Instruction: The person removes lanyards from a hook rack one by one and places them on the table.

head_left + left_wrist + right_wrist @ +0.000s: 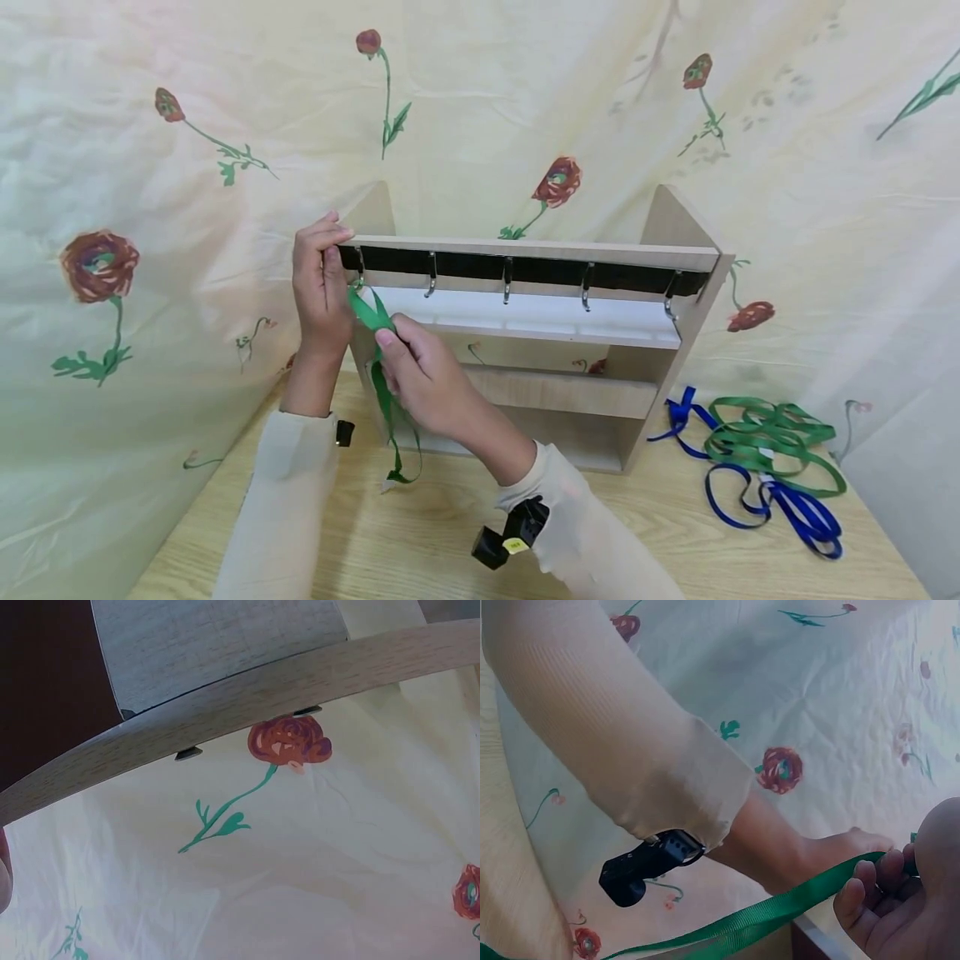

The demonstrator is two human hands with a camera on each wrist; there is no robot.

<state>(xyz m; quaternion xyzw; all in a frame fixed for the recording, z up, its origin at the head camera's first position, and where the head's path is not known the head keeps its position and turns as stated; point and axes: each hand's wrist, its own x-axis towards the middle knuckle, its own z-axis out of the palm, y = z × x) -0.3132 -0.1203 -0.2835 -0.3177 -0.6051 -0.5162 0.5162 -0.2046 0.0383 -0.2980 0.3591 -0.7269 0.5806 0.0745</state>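
Note:
A light wooden shelf unit (525,242) has a black strip with several metal hooks along its top front board. My left hand (321,287) holds the board's upper left corner, fingers over the edge and thumb in front. My right hand (427,375) pinches a green ribbon (369,312) just below the leftmost hook (361,263). The ribbon's upper end reaches that hook; whether it is looped over it I cannot tell. Its lower part hangs in loose loops towards the table. In the right wrist view the ribbon (780,911) runs out from under curled fingers.
On the wooden table (465,533), right of the shelf, lie a coiled green ribbon (750,450) and blue ribbons (810,517). A flowered cloth (480,108) hangs behind and to the left. Small black cameras (525,523) sit at the wrists.

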